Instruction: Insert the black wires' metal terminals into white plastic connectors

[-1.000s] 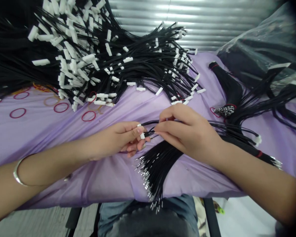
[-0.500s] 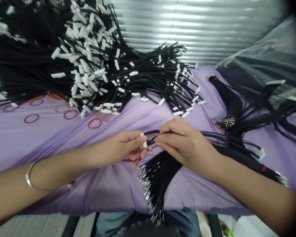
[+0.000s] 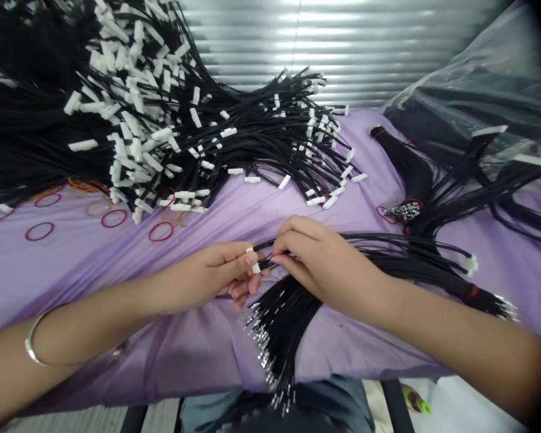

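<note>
My left hand [image 3: 234,270] pinches a small white connector [image 3: 253,260] between thumb and forefinger. Black wires run rightward out of this connector to my right hand [image 3: 306,252], whose thumb and fingertips are closed on a wire close behind it. The exact wire end in my right fingertips is too small to make out. Beneath my right hand lies a bundle of loose black wires [image 3: 293,313] with bare metal terminals fanned toward the table's front edge. To the right, a second white connector [image 3: 471,264] ends the wires that pass behind my right hand.
A large heap of black cables with white connectors [image 3: 135,129] fills the back left. Red rubber bands [image 3: 161,231] lie before it on the purple cloth [image 3: 184,355]. Tied wire bundles [image 3: 406,162] and a clear plastic bag [image 3: 473,90] are at the right, below a metal shutter [image 3: 261,48].
The whole view has shifted slightly, so most things sit a little further left. Both hands keep their grip on the connector and wire, with only small finger movement.
</note>
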Demonstrator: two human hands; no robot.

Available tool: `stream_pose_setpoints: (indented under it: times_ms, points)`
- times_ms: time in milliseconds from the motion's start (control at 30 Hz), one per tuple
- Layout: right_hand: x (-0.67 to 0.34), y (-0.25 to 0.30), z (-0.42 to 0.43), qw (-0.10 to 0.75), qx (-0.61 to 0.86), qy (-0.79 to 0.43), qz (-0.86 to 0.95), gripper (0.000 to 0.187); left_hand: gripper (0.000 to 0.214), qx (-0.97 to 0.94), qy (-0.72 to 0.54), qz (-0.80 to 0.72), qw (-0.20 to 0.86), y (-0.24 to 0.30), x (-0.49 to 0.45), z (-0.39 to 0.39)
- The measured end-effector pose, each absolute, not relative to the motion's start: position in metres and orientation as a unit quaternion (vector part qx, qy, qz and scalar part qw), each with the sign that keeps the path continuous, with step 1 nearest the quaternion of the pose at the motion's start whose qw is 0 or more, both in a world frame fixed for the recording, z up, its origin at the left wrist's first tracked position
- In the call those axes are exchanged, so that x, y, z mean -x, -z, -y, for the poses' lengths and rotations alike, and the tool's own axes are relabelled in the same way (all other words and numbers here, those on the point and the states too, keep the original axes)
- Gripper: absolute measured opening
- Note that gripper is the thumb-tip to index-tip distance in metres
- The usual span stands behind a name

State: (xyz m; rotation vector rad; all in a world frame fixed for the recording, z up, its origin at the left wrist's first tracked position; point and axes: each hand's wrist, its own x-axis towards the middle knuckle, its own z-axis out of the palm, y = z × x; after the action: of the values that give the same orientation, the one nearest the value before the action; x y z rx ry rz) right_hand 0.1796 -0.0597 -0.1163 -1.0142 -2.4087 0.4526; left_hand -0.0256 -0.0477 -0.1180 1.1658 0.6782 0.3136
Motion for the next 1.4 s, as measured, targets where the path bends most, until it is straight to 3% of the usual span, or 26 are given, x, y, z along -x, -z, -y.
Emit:
stream_pose_setpoints:
  times_ms: [167, 533, 800, 1000, 1233, 1400]
  points:
    - [-0.177, 0.117, 0.067, 0.263, 0.39, -0.232, 0.851, 0.013, 0.036, -0.552, -0.144, -0.309, 0.761, 0.116, 0.026, 0.048]
    - [-0.163, 0.134, 0.066, 0.276, 0.388, -0.192, 0.858, 0.02, 0.031, -0.472, -0.16, -0.306, 0.811, 0.126, 0.028, 0.047]
    - [-0.179, 0.121, 0.068, 0.317, 0.351, -0.058, 0.879, 0.019, 0.031, -0.415, -0.21, -0.343, 0.817, 0.125, 0.025, 0.046]
    - [-0.189, 0.122, 0.064, 0.145, 0.361, -0.075, 0.918, 0.012, 0.028, -0.4, -0.244, -0.373, 0.801, 0.123, 0.026, 0.042]
    - [-0.184, 0.131, 0.066, 0.13, 0.403, -0.128, 0.897, 0.009, 0.038, -0.434, -0.22, -0.385, 0.784, 0.121, 0.027, 0.041]
    - [-0.186, 0.126, 0.067, 0.103, 0.395, -0.093, 0.908, 0.014, 0.033, -0.416, -0.227, -0.392, 0.788, 0.119, 0.025, 0.041]
